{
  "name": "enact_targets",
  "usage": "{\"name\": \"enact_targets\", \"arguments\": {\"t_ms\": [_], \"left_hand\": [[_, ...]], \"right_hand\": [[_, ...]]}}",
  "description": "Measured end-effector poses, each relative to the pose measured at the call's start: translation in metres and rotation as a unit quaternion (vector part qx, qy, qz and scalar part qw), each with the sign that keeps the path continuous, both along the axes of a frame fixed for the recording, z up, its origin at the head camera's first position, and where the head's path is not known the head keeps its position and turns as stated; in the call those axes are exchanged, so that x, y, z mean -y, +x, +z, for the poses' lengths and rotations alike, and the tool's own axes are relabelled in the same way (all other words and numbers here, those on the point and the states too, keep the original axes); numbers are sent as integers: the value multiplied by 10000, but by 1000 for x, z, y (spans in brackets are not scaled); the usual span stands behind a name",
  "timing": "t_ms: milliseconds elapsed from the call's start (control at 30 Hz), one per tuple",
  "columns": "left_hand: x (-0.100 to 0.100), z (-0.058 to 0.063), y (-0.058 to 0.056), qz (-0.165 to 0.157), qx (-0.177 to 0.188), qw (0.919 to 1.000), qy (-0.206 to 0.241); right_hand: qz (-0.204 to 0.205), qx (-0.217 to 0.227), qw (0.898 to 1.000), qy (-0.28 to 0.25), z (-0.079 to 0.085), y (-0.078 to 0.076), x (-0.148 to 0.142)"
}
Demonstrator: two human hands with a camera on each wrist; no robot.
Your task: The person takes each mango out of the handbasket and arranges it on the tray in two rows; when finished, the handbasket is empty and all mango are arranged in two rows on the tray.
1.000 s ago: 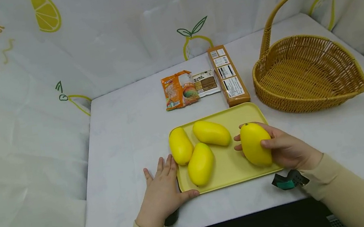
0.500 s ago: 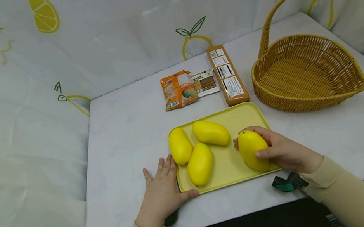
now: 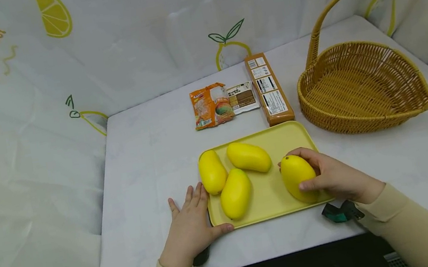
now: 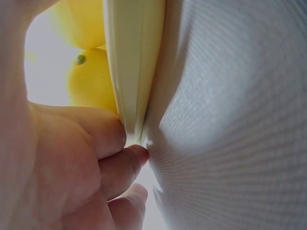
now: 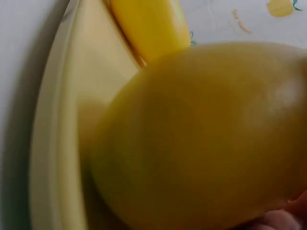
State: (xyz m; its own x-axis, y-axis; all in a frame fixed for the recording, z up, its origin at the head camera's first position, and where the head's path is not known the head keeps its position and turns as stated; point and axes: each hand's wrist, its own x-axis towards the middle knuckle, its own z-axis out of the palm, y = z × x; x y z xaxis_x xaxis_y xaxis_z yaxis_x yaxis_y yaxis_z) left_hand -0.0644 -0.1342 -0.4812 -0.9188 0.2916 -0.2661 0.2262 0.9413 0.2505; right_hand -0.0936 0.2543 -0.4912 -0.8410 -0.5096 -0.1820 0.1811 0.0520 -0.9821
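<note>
My right hand (image 3: pixel 334 176) grips a yellow mango (image 3: pixel 298 178) over the right end of a yellow tray (image 3: pixel 275 203). In the right wrist view that mango (image 5: pixel 206 139) fills much of the picture, low beside the tray wall (image 5: pixel 57 143); whether it touches the tray floor cannot be told. Three more mangoes lie on the left part: one by the left rim (image 3: pixel 213 172), one at the back (image 3: pixel 249 157), one in front (image 3: pixel 236 194). With fingers spread, my left hand (image 3: pixel 190 234) rests at the tray's front left corner; the left wrist view has its fingers (image 4: pixel 103 132) touching the rim.
Behind the tray lie an orange snack packet (image 3: pixel 212 106), a small brown-and-white packet (image 3: pixel 243 98) and a long brown box (image 3: pixel 269 89). A wicker basket (image 3: pixel 366 122) with a tall handle stands at the back right. A dark object (image 3: pixel 202 257) shows partly beneath my left wrist.
My right hand has brought the mango down and slightly toward the tray's front edge, then nearly stopped. The left hand and the three other mangoes have stayed put.
</note>
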Motion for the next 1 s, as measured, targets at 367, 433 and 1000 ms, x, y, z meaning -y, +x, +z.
{"name": "enact_targets", "arguments": {"t_ms": [367,433,1000], "left_hand": [[0,0,0,-2,-22,10000,-43],[0,0,0,-4,-17,10000,-62],[0,-1,-1,-33,16,10000,-88]], "right_hand": [[-280,-676,9906,1158,9,-2,-7],[-294,-805,9865,1398,11,-4,-7],[-281,-2030,9099,3605,23,-15,3]]}}
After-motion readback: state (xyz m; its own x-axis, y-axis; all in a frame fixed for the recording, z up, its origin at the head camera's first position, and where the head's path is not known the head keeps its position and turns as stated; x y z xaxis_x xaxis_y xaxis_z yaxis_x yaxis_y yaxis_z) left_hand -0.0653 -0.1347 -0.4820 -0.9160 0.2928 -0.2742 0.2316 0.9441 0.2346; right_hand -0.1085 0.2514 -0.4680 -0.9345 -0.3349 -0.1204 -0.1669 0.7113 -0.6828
